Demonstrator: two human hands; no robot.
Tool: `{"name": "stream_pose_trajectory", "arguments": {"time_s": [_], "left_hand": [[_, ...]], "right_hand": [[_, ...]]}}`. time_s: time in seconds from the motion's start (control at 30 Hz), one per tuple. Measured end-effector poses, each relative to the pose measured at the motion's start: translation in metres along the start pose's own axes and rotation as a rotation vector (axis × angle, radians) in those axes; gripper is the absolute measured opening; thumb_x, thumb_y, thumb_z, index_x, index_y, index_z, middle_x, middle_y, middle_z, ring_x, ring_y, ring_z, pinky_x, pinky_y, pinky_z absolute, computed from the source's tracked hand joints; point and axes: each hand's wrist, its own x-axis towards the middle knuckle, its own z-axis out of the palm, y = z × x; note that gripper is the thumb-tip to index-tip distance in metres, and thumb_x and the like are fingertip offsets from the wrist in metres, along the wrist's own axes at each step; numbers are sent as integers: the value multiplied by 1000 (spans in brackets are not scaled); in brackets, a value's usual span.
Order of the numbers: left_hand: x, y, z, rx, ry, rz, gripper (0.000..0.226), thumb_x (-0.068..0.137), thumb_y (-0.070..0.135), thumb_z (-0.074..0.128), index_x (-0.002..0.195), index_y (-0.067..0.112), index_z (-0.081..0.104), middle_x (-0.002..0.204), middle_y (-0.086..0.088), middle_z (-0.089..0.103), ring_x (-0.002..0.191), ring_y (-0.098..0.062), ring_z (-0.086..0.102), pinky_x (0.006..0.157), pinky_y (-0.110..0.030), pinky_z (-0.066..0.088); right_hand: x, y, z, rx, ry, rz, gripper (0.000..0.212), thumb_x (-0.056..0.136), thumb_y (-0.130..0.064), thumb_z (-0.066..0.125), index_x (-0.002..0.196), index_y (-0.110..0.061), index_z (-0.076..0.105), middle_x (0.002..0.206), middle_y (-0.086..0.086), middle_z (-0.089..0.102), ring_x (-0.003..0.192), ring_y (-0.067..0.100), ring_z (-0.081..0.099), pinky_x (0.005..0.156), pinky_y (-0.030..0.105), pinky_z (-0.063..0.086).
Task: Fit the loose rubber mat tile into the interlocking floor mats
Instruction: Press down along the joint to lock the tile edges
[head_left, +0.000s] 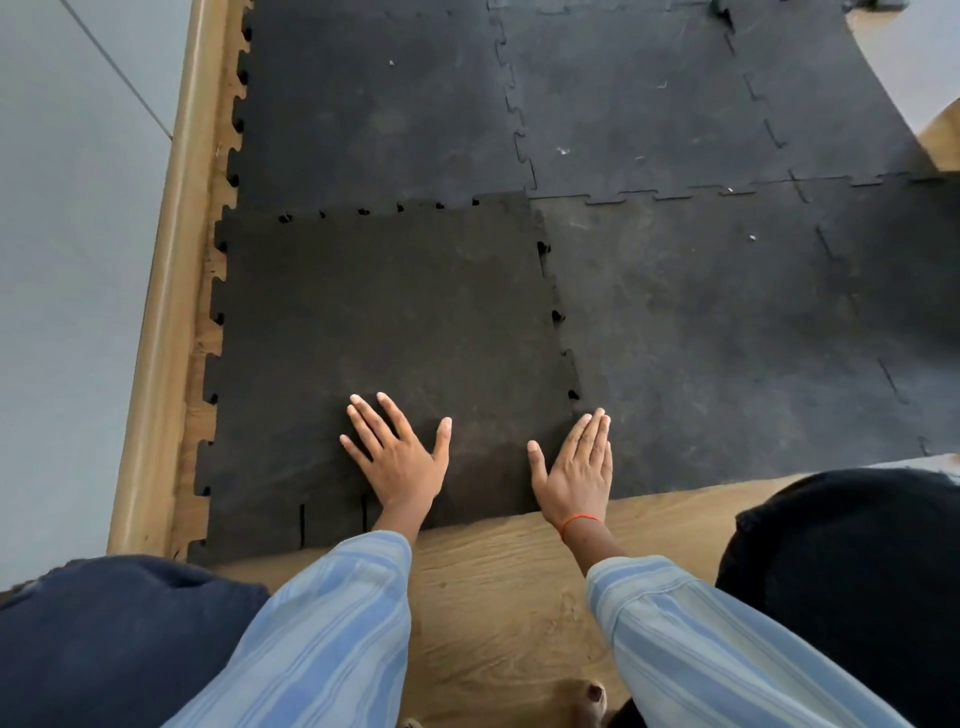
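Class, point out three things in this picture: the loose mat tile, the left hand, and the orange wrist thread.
Loose mat tile (384, 306): head view, bare middle of its top.
Left hand (397, 457): head view, back of the hand.
Orange wrist thread (577, 521): head view, the band across the right wrist.

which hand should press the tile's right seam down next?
Right, probably. The right hand lies flat at the loose tile's right edge, just below the open seam gaps. The left hand rests farther in, mid-tile.
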Motion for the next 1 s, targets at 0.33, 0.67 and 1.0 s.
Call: {"name": "stream_pose_trajectory", "arguments": {"time_s": [0.33, 0.67, 1.0], "left_hand": [[1, 4, 4, 0, 28, -5, 96, 88, 68, 33, 150, -1, 11, 156, -30, 3, 146, -40, 2, 114, -61, 6], [1, 11, 4, -7, 15, 3, 94, 89, 67, 31, 151, 1, 6, 157, -28, -2, 147, -38, -2, 115, -59, 4], [3, 10, 8, 0, 26, -2, 95, 89, 69, 27, 151, 2, 3, 157, -27, -5, 147, -37, -6, 116, -58, 2]], "right_hand": [[-23, 3, 17, 104, 104, 71, 86, 95, -56, 30, 148, 1, -8, 159, 19, -12, 145, 23, -20, 120, 38, -6], [21, 12, 1, 2, -19, -5, 90, 94, -60, 28, 149, 4, -6, 158, 21, -13, 148, 29, -14, 121, 40, -6], [55, -28, -12, -6, 30, -191, 81, 96, -58, 22, 151, -6, -7, 160, 10, -13, 148, 21, -14, 120, 40, -8]]}}
